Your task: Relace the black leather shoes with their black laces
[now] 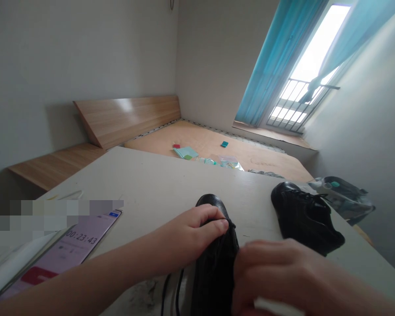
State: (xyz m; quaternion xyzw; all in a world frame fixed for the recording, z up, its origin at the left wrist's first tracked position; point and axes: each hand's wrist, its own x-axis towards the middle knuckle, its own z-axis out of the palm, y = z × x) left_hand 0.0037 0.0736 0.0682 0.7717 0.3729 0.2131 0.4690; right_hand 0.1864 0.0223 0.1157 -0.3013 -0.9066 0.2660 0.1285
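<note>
A black leather shoe (213, 276) lies on the white table in front of me, its toe pointing away. My left hand (197, 235) is closed over the front of it, thumb and forefinger pressed together at the start of the lacing. Against the shoe's right side is my right hand (279, 274), slightly blurred, with curled fingers; what they grip is hidden. Two strands of black shoelace (173, 289) hang on the shoe's left side. The matching black shoe (303, 217), laced, rests farther right on the table.
A phone (75, 245) showing a timer leans at the table's left (145, 175). Behind stands a bed (204, 136) with a teal packet (186, 152) and plastic bags on it. A bagged bin (342, 197) is beyond the right edge.
</note>
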